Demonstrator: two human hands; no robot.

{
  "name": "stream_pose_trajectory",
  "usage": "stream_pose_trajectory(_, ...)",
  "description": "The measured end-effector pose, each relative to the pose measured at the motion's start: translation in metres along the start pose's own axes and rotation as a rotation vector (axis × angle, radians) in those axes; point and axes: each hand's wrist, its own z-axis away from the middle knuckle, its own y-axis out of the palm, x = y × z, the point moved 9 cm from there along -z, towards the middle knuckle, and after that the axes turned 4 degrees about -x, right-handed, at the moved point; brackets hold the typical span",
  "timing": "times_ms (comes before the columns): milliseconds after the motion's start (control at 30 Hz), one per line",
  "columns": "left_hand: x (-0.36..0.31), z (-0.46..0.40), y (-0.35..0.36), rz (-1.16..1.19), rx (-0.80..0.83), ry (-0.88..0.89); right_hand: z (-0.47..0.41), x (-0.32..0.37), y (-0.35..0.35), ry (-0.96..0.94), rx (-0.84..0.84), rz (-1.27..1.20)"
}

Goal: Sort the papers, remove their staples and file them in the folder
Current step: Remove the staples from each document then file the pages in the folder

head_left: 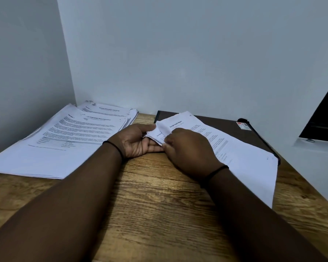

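- The left hand [135,141] lies palm-up on the brown wood-grain table [155,201], its fingers under the near left corner of a white printed paper document [225,148] and its thumb curled over the top of that corner, so it pinches the corner.
- The corner is folded back, so that the underside of the top sheet shows there with print on it.
- The right hand [188,151] rests knuckles-up on the same corner, fingers curled down onto the paper just beside the left fingers; the fingertips are hidden under the hand, so I cannot tell whether they pinch the sheet or a staple.
- A thin black band [114,146] circles the left wrist, and a second thin black band [217,170] circles the right wrist.
- The document lies slantwise, its far part on a dark brown flat folder [227,125] that sits closed against the wall, its near part on the bare table.
- A small red-and-white label [243,125] sits on the folder's far right corner.
- On the left of the table, well apart from the folder, white printed paper stacks [68,135] lie overlapped and fanned, reaching back to the pale wall [178,53] corner.
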Motion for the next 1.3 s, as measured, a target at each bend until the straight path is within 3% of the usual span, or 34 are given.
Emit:
stream_pose_trajectory(167,0.000,0.001,0.004,-0.012,0.028,0.007,-0.001,0.000,-0.007,0.039,-0.088,0.016)
stream_pose_trajectory(333,0.000,0.000,0.000,-0.026,0.005,-0.003,0.005,-0.021,-0.005,0.250,-0.101,-0.349)
stream_pose_trajectory(433,0.000,0.000,0.001,-0.021,0.008,0.000,0.011,-0.033,-0.015,0.335,-0.216,-0.485)
stream_pose_trajectory(733,0.000,0.000,-0.001,-0.010,-0.007,0.000,0.018,-0.058,-0.049,0.374,-0.564,-0.381)
stream_pose_trajectory(900,-0.001,0.000,-0.001,-0.001,-0.016,0.004,0.011,-0.046,-0.040,0.258,-0.506,-0.331)
stream_pose_trajectory(1133,0.001,0.001,0.002,0.000,0.007,-0.003,0.003,0.008,-0.006,-0.038,-0.071,-0.079)
stream_pose_trajectory(1300,0.000,0.001,0.003,0.000,0.022,0.008,0.000,0.017,-0.012,-0.086,-0.163,0.053)
